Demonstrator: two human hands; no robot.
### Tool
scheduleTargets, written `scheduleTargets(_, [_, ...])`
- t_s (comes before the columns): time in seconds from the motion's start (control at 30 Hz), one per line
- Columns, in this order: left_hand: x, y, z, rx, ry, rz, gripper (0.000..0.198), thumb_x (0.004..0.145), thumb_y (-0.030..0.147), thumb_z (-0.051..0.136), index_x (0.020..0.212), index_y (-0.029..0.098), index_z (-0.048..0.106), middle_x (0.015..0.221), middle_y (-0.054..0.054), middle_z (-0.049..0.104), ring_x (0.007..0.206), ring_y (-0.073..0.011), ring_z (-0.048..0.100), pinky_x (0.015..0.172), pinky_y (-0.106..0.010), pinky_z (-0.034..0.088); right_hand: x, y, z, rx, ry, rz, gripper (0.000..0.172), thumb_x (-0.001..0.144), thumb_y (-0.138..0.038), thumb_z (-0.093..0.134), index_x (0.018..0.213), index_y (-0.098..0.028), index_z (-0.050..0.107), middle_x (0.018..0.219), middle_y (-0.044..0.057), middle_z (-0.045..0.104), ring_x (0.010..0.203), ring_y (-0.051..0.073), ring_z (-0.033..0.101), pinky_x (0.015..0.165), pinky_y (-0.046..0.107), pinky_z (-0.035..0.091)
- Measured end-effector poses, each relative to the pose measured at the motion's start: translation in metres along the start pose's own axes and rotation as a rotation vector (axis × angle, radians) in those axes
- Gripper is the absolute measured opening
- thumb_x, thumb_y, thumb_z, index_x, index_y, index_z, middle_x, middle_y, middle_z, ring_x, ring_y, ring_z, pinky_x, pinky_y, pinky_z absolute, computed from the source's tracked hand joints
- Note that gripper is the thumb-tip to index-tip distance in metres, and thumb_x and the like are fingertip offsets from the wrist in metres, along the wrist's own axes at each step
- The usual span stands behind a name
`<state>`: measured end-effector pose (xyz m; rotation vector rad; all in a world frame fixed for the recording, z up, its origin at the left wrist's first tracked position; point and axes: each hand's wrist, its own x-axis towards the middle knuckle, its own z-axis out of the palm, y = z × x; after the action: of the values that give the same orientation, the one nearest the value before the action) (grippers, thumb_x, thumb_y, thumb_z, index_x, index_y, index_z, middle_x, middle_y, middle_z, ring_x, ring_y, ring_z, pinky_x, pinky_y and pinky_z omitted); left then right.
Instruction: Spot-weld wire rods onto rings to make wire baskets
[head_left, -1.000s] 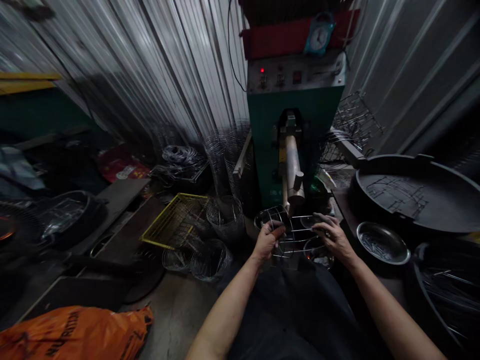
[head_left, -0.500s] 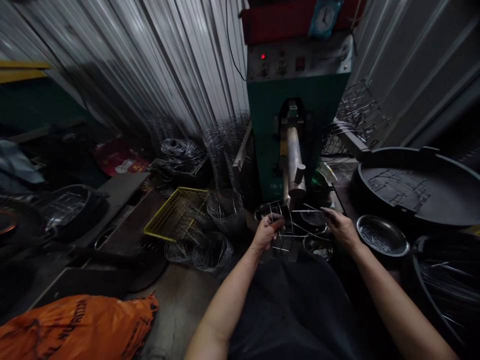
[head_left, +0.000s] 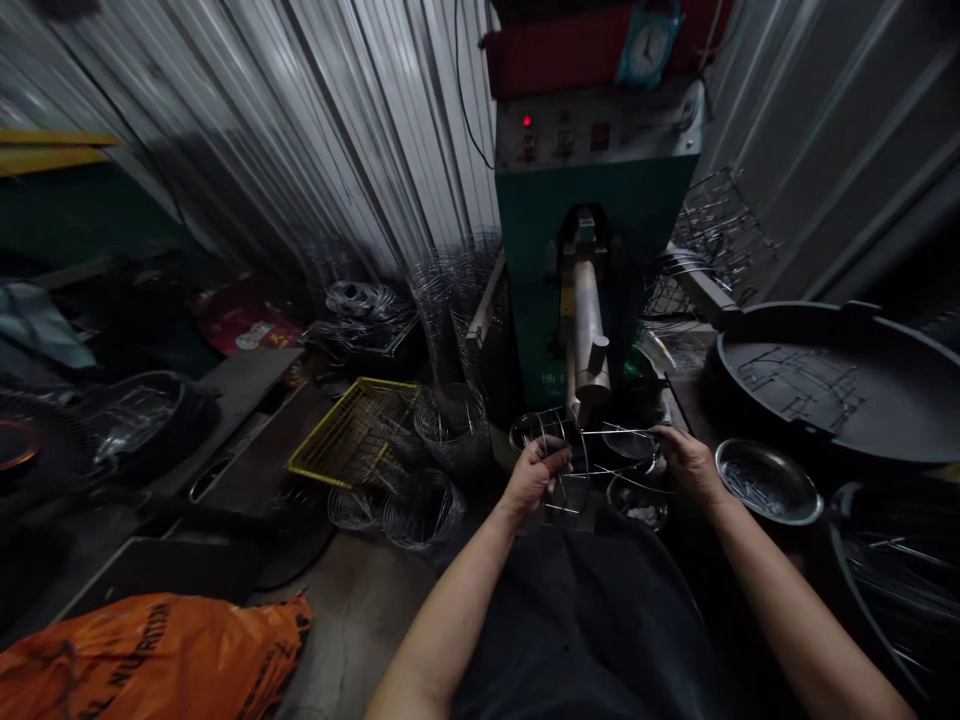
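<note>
My left hand (head_left: 536, 474) is closed around a round wire frame (head_left: 571, 510) made of rings and crosswise rods, in front of the green welding machine (head_left: 540, 260). In my right hand (head_left: 688, 462) the fingers pinch the right end of a thin metal rod (head_left: 619, 430). The rod's left end lies at the wire frame, just under the tip of the machine's metal arm (head_left: 592, 350). Whether rod and frame touch there, I cannot tell. Below my right hand sits a small bowl (head_left: 637, 502) with small pieces in it.
Left of my hands stand coiled wire rings (head_left: 450, 425) and a yellow wire basket (head_left: 352, 425). To the right are a steel bowl (head_left: 769, 480) of short metal pieces and a large black pan (head_left: 862, 390) with wire parts. An orange bag (head_left: 157, 650) lies at lower left.
My right hand has shifted slightly; the rod it holds now lies more level under the machine's tip. My left hand keeps its hold on the wire frame. The view has tilted a little.
</note>
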<state>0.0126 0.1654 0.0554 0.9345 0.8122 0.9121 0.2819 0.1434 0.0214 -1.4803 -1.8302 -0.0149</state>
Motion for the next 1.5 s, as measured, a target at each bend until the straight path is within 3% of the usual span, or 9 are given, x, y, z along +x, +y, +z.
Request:
scheduleTargets(0.6, [0.011, 0.004, 0.001, -0.034, -0.035, 0.019, 0.031, 0.060, 0.034, 0.067, 0.077, 0.013, 0.051, 0.052, 0.003, 0.056, 0.028, -0.0008, 0.034, 0.029, -0.015, 0.016, 0.001, 0.006, 0.017, -0.006, 0.106, 0.031, 0.020, 0.082, -0.024, 0.040, 0.092, -0.021, 0.057, 0.083, 0.006, 0.063, 0.074, 0.018, 0.061, 0.067, 0.029, 0.049])
scheduleTargets(0.9, [0.014, 0.003, -0.004, -0.001, -0.036, -0.048, 0.032, 0.060, 0.035, 0.067, 0.079, 0.014, 0.050, 0.053, 0.004, 0.057, 0.027, -0.0004, 0.032, 0.028, -0.015, 0.016, 0.009, 0.013, 0.022, 0.017, 0.113, 0.003, 0.021, 0.081, -0.019, 0.039, 0.093, -0.021, 0.057, 0.086, 0.005, 0.063, 0.078, 0.018, 0.061, 0.070, 0.029, 0.049])
scheduleTargets(1.5, [0.010, 0.006, 0.001, -0.030, -0.006, -0.028, 0.037, 0.056, 0.036, 0.070, 0.076, 0.014, 0.049, 0.053, 0.004, 0.056, 0.028, 0.0000, 0.033, 0.028, -0.014, 0.016, 0.007, 0.001, 0.024, -0.022, 0.219, 0.000, 0.023, 0.082, -0.019, 0.037, 0.093, -0.021, 0.057, 0.083, 0.006, 0.063, 0.077, 0.019, 0.061, 0.070, 0.030, 0.049])
